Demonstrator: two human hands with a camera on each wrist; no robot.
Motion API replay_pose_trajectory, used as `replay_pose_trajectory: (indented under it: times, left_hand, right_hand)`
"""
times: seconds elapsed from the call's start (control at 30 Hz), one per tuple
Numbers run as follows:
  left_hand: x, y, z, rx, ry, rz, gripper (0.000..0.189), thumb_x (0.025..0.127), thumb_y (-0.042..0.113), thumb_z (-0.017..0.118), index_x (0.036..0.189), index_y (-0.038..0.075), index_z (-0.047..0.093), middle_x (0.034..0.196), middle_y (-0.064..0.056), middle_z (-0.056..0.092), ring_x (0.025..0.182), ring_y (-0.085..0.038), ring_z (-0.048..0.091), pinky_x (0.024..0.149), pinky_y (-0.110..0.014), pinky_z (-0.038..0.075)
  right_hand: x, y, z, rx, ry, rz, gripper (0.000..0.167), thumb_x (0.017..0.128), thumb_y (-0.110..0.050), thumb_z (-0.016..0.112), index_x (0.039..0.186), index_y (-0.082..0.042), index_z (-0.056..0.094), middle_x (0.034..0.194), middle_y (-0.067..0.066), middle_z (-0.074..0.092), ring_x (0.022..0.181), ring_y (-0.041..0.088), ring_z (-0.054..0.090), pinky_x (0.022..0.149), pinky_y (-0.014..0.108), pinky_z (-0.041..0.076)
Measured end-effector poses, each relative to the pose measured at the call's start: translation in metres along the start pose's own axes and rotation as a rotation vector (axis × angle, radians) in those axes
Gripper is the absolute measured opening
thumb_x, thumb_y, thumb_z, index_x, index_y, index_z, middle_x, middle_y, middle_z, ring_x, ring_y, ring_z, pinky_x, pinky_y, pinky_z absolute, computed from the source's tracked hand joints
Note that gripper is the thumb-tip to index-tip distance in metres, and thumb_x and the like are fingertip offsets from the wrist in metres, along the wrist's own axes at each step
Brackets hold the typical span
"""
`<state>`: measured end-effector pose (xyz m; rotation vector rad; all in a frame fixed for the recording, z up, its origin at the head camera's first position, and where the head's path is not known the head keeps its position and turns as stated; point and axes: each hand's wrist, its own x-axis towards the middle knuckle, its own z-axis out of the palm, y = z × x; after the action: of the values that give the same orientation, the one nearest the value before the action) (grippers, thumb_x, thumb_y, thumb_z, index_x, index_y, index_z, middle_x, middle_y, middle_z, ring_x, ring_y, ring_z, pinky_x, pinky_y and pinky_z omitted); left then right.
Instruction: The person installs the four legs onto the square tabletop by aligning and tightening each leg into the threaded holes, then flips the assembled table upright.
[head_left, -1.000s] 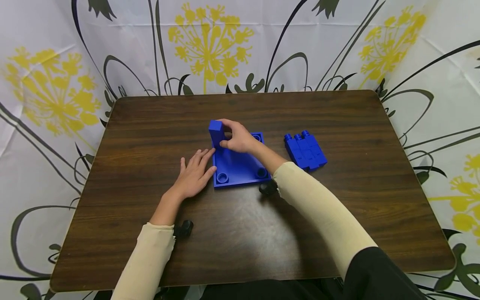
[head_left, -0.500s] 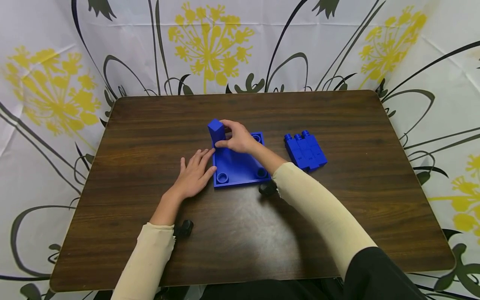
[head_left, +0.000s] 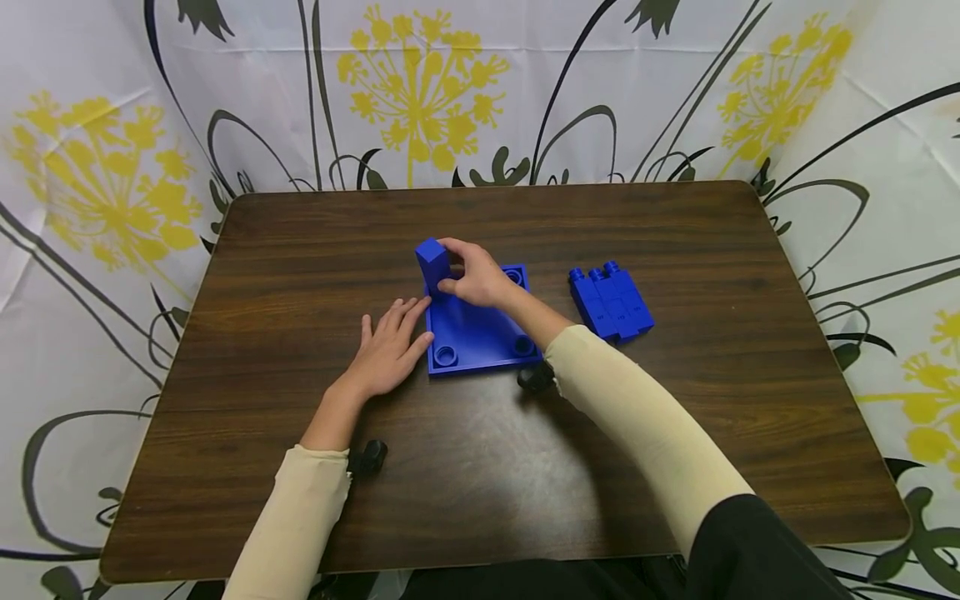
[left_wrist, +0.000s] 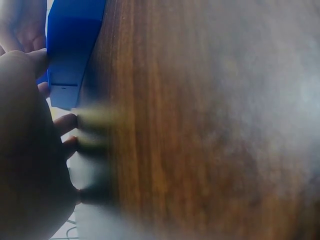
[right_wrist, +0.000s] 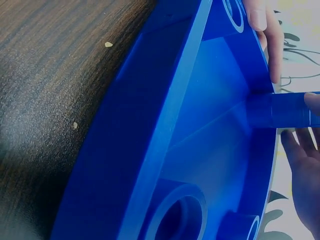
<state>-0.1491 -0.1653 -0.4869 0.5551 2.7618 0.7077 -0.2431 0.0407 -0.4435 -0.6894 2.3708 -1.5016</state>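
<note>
A square blue plastic panel (head_left: 483, 333) with raised edges and round corner sockets lies at the table's middle. At its far-left corner stands a blue block-like leg (head_left: 433, 265), upright in that corner. My right hand (head_left: 480, 275) grips this leg, thumb on the near side and fingers behind it. The right wrist view shows the leg's base (right_wrist: 262, 110) inside the panel's corner. My left hand (head_left: 386, 350) lies with fingers spread, fingertips and thumb against the panel's left edge. In the left wrist view that hand touches the panel's outer wall (left_wrist: 72, 45).
Several blue legs (head_left: 611, 300) with round pegs at their far ends lie side by side, right of the panel. The brown wood-grain table (head_left: 300, 250) has a flowered curtain (head_left: 255, 83) behind it. Light crumbs (right_wrist: 108, 44) dot the tabletop near the panel.
The leg has turned slightly about its upright axis under my right hand, whose thumb shifted on it. My left hand and the panel have stayed put.
</note>
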Motion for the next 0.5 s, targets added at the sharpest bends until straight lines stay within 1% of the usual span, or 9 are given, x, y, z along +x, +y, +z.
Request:
replay_pose_trajectory:
  times: [0.13,0.37,0.5]
  left_hand:
    - [0.0004,-0.0001,0.0008,-0.001,0.003,0.001,0.061,0.105,0.051,0.031,0.159,0.029,0.013,0.162,-0.010,0.016,0.149,-0.033,0.003,0.105,-0.071,-0.009]
    - [-0.0008,-0.0007,0.0012,-0.005,0.006,0.001,0.060,0.105,0.049,0.032,0.159,0.030,0.012,0.162,-0.010,0.016,0.149,-0.033,0.003,0.105,-0.070,-0.009]
    - [0.0001,-0.0009,0.0009,-0.005,0.006,0.000,0.060,0.105,0.049,0.033,0.159,0.030,0.013,0.162,-0.009,0.016,0.149,-0.033,0.003,0.106,-0.070,-0.009]
  right_hand:
    - [0.0001,0.0013,0.0008,0.003,0.019,-0.003,0.055,0.084,0.006,0.071,0.135,0.001,0.051,0.127,0.016,0.060,0.119,0.027,0.057,0.095,0.031,0.048]
    - [0.0005,0.0024,0.0031,-0.033,0.041,0.003,0.051,0.084,-0.001,0.075,0.130,0.001,0.054,0.121,0.014,0.062,0.115,0.025,0.059,0.091,0.027,0.050]
    - [-0.0001,0.0021,0.0033,-0.078,0.055,-0.002,0.050,0.084,-0.005,0.077,0.128,0.001,0.055,0.119,0.015,0.062,0.114,0.026,0.059,0.092,0.031,0.050]
